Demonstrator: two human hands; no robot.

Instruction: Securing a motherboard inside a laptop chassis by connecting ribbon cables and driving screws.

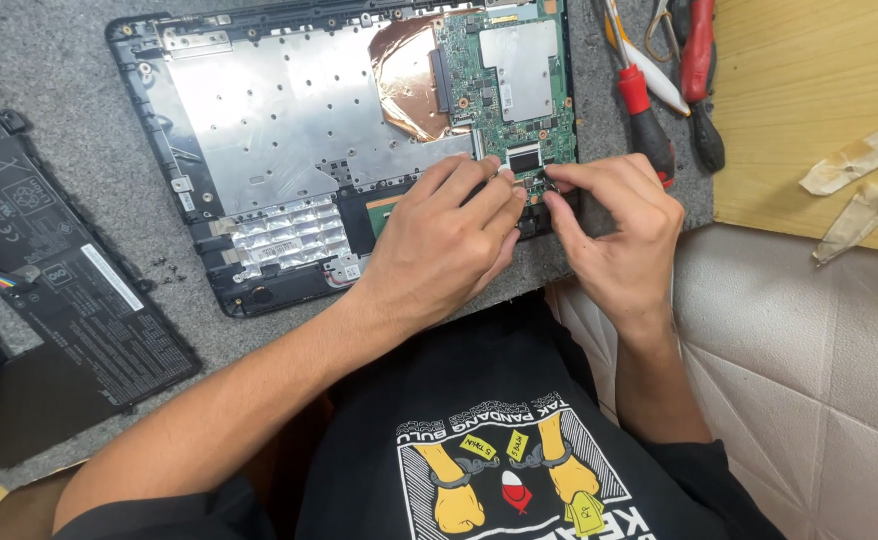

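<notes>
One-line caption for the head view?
Both hands, left and right, pinch at the green board in an opened laptop.

Head-worn view, steeply downward, close.

Flat black battery pack (pixel 69 290) with multicoloured lead lies well left of the fingers, on the grey felt mat (pixel 59 90); small loose screws (pixel 162 268) between pack and fingers; red-handled screwdrivers (pixel 649 110) just beyond the fingers, upper right; wooden board (pixel 809 90) further right, bearing two strips of tape (pixel 854 190); white tiled floor (pixel 809 400) below right.
</notes>
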